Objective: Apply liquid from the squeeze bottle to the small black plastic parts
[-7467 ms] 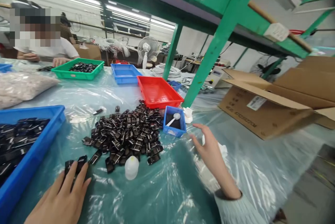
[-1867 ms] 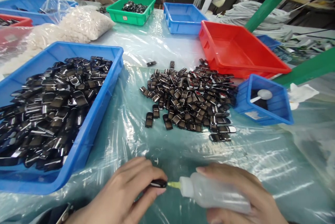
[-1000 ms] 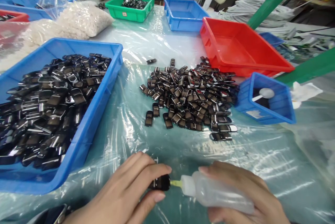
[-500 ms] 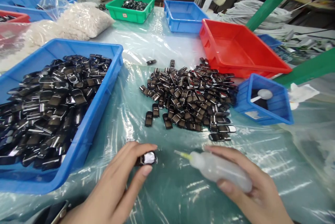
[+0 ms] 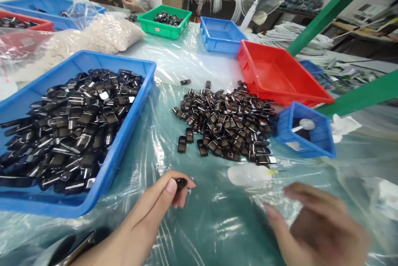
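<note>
Plastic sheeting (image 5: 214, 228) is spread over the worktable. On its left side, a large blue tray (image 5: 124, 150) is filled with glossy black casings (image 5: 83, 117). Farther back, a red tray (image 5: 273, 71) is set at an angle; behind it are placed a shallow blue tray (image 5: 222, 34) and a green tray (image 5: 151, 29), in which small dark parts are contained. In the middle, a loose pile (image 5: 226, 121) of similar casings is heaped directly on the sheeting. Just beside its right edge, a small blue bin (image 5: 289, 137) is stood.

The right hand (image 5: 323, 224) is blurred by motion; its thumb and fingers are held wide apart, with only air between them. The fingers of the left hand (image 5: 152, 206) are curled, almost closed. A squeeze bottle (image 5: 245, 174) is laid on its side before the pile, its yellow tip turned rightward. In the bin, a white scoop (image 5: 306, 124) is rested. Smallest, one dark casing (image 5: 180, 183) is pinched by the left hand, above the sheeting, and is partly covered by the thumb.
</note>
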Tool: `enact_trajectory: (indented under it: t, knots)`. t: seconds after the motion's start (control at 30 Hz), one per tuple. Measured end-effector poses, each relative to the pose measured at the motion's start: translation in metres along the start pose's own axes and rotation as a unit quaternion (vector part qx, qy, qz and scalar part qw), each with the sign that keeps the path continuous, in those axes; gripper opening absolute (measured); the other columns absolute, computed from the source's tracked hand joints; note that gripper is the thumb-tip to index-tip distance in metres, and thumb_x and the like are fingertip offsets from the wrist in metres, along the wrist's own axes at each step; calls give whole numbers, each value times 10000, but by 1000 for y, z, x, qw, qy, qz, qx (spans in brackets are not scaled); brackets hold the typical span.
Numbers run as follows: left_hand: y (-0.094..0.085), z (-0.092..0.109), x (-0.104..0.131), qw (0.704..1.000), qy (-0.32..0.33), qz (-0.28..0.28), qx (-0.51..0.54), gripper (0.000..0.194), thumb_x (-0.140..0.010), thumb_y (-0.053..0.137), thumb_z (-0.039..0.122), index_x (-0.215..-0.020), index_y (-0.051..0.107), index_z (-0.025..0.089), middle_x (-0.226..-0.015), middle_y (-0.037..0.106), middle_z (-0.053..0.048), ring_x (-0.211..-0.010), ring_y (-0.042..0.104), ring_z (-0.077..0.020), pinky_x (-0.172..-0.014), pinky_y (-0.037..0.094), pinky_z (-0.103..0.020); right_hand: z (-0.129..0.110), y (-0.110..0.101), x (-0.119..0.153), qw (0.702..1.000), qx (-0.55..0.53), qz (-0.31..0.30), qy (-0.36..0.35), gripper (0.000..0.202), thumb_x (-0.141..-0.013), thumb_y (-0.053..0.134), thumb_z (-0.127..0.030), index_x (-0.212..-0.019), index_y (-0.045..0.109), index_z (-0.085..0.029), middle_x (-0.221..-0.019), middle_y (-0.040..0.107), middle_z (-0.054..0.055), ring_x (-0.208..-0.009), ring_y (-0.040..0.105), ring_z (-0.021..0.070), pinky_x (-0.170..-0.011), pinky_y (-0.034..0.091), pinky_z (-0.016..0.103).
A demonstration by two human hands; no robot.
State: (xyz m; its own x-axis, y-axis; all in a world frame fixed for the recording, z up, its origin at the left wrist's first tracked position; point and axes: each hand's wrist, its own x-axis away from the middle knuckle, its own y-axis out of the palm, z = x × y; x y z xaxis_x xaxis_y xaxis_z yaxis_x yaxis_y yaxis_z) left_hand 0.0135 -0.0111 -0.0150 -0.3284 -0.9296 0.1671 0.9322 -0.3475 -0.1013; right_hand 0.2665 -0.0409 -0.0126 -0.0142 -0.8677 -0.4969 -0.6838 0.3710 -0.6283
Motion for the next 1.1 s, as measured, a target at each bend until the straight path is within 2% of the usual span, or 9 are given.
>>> enact_trajectory:
  t: [0.07,0.17,0.33,0.5,0.6,0.7,0.8,0.87,1.1]
  knots:
    - [-1,8,3,999,-29,-23,17,473,-1000,239,507,-956,617,226,-660,550,-5,-640,518,-172,-641,441,-302,-13,3,4,984,30,-126,-124,329,-824,609,-86,-1085,552,-279,-921,621,20,-857,626,189,-760,538,322]
    - [-3,21,7,996,-56,-51,39,435,-1010,250,470,-902,598,232,-683,466,6,-714,481,-172,-704,419,-302,-31,26,0,953,59,-227,-193,409,-917,406,-62,-1282,514,-212,-1154,640,101,-1046,617,236,-845,543,389]
    - [-4,23,9,996,-56,-56,42,392,-1012,270,443,-796,507,218,-688,392,22,-698,407,-161,-682,352,-296,-38,64,-20,936,18,-259,-239,246,-911,432,-28,-980,653,-112,-897,684,121,-794,608,234,-685,550,387]
    - [-5,18,10,994,-59,-82,32,433,-1000,204,483,-931,540,220,-652,370,33,-630,361,-162,-630,304,-294,-44,55,-34,956,-43,-257,-132,208,-948,412,-79,-851,580,-155,-792,626,52,-730,593,172,-647,530,305]
    - [-5,21,12,993,-76,-85,40,438,-995,234,491,-886,568,231,-651,374,31,-649,387,-166,-663,330,-292,-54,43,-40,949,-164,-270,11,115,-958,460,-171,-875,534,-200,-776,585,-13,-689,601,108,-603,515,207]
    - [-4,24,14,986,-114,-105,67,456,-981,284,522,-836,595,223,-721,456,13,-694,413,-163,-693,355,-281,-60,39,-40,825,-418,-312,215,111,-928,545,-291,-862,591,-216,-763,575,-37,-701,605,91,-678,502,215]
    - [-3,24,14,978,-127,-135,98,462,-969,321,534,-802,597,204,-804,534,-9,-720,428,-161,-707,370,-281,-61,43,-37,691,-557,-342,309,93,-891,620,-287,-866,643,-200,-760,591,-37,-725,621,78,-727,472,214]
    - [-3,23,14,976,-126,-147,104,474,-958,331,547,-785,598,196,-805,550,-14,-715,436,-160,-701,380,-278,-60,46,-35,661,-577,-348,330,96,-876,646,-277,-850,655,-185,-758,610,-30,-712,630,76,-708,463,209]
    - [-5,23,15,976,-130,-157,78,493,-965,316,540,-775,607,190,-792,566,-12,-731,474,-156,-693,389,-264,-61,47,-35,645,-583,-356,342,137,-838,694,-280,-789,639,-164,-728,601,-31,-676,636,78,-663,452,206]
